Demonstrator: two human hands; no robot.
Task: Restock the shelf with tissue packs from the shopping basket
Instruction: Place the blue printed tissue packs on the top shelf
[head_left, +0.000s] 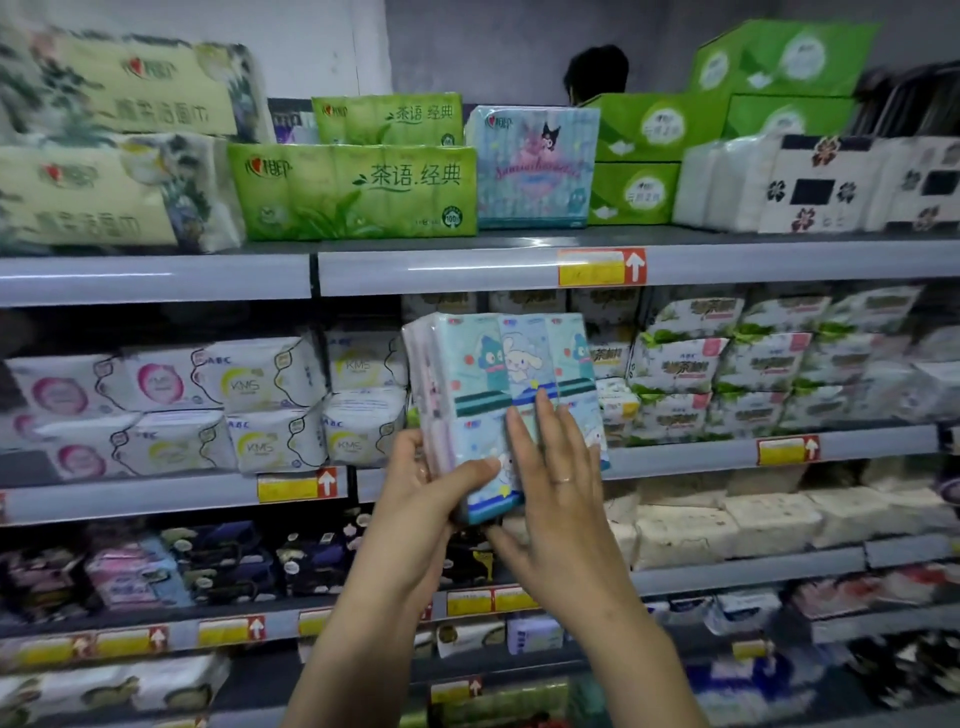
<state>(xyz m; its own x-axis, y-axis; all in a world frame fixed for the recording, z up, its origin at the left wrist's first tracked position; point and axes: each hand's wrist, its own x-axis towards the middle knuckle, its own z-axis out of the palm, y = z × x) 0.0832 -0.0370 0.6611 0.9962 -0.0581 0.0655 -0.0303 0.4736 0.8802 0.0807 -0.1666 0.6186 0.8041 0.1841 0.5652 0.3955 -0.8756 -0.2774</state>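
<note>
The basket is nowhere in the frame, and both forearms are cut off by the bottom edge. Much of the stock is blurred: the packs at far left and the lower shelves can barely be read.

At centre frame, both hands hold up one tissue pack (498, 395), pale blue with cartoon figures, upright in front of the second shelf and hiding the goods behind it. The left hand (426, 483) grips its lower left edge, thumb across the front; its fingers behind the pack are hidden. The right hand (556, 478), with a ring on one finger, lies flat on the front face, fingers spread and pointing up, thumb under the bottom edge.

In the upper middle of the frame, on the top shelf (467, 267), stands a like blue pack (535, 166). Green packs (358, 189) sit just left of it and green boxes (636, 161) just right. A dark head (597, 70) shows behind the boxes. A yellow price tag (600, 266) sits on the shelf rail below.
</note>
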